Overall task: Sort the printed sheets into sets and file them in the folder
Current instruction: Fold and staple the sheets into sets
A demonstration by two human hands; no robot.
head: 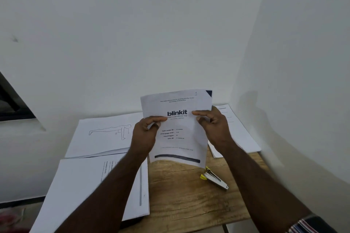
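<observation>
A printed sheet headed "blinkit" [177, 138] stands upright above the wooden table [180, 195], its lower edge close to the tabletop. My left hand [145, 134] grips its left edge, thumb on the front. My right hand [212, 125] grips the right edge the same way. A sheet with a line drawing of a figure in a plank pose [106, 134] lies flat at the back left. A text sheet [91, 187] lies at the front left, partly under my left forearm. More sheets [236, 132] lie at the right, behind my right hand.
A small stapler with yellow ends [214, 178] lies on the table right of centre. White walls close the table in at the back and right. A dark frame [11, 100] is set in the wall at the left.
</observation>
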